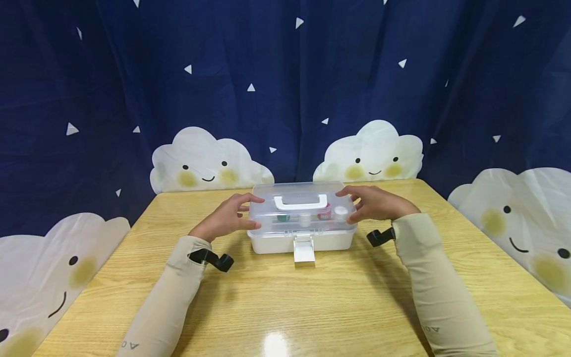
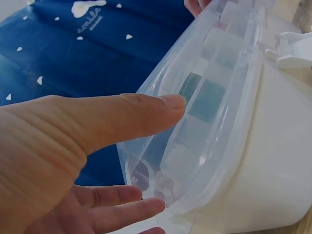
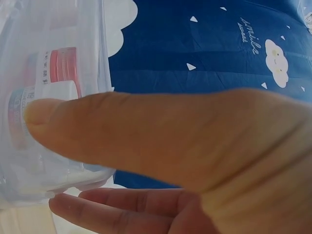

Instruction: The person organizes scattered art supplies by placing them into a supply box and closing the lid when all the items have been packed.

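A storage box with a clear lid (image 1: 290,192) and a white base (image 1: 272,244) sits on the table, its white front latch (image 1: 304,250) hanging down. My left hand (image 1: 225,218) is at the box's left end, thumb over the lid's front and index finger over its top. At the right end, my right hand (image 1: 376,202) has its thumb and index finger over the lid likewise. Both hands' fingers are spread and fairly straight; firm contact is hard to judge. Through the lid show a green-labelled container (image 2: 207,100), a red container (image 3: 64,66) and white-capped ones.
A white carry handle (image 1: 301,205) lies on top of the lid. The wood-grain table (image 1: 276,297) extends around the box. Behind and beside it hangs a dark blue curtain (image 1: 285,89) with smiling clouds. Each wrist wears a small black camera mount (image 1: 211,258).
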A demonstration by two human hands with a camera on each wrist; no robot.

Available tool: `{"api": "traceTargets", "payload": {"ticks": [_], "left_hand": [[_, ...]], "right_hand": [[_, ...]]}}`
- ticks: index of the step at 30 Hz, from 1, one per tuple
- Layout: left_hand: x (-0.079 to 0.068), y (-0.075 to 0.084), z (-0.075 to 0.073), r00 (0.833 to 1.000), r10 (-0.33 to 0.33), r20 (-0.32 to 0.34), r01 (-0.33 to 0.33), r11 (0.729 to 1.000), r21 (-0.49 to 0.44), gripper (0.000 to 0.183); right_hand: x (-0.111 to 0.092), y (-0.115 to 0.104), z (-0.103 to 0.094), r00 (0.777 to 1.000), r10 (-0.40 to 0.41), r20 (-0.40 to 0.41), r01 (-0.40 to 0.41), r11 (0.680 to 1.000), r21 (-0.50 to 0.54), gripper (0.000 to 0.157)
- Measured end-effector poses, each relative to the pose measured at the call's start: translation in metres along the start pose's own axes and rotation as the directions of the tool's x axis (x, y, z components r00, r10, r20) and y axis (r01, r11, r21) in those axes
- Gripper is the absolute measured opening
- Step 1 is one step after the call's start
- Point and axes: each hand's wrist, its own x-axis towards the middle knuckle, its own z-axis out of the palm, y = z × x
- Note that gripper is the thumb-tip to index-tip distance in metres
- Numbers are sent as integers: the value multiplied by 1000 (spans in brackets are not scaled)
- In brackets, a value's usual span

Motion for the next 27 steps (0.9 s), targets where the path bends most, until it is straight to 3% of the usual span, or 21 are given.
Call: {"api": "traceTargets", "payload": {"ticks": [7,11,15,20,23,27], "left_hand": [[9,-23,-2,1000,21,-2,-21,1000,-7,63],[6,-19,-1,1000,25,-1,-25,999,36,61],[2,-9,4,999,20,-28,-15,984,177,61],[-4,7,16,994,44,-102,-1,921,390,69],[-5,14,22,980,146,-136,-63,873,484,77],[-3,21,30,942,307,-134,-173,789,589,84]], "right_hand": [[5,-1,0,1000,-3,-10,2,1000,-30,69],[4,2,2,1000,-4,-12,4,999,-40,70],[-1,6,7,1000,-9,-16,8,998,-62,71],[-5,3,13,995,-80,-52,70,982,-177,76],[-7,-3,13,989,-112,-94,88,970,-226,81],[-9,-12,14,980,-134,-148,92,961,-259,86]]}}
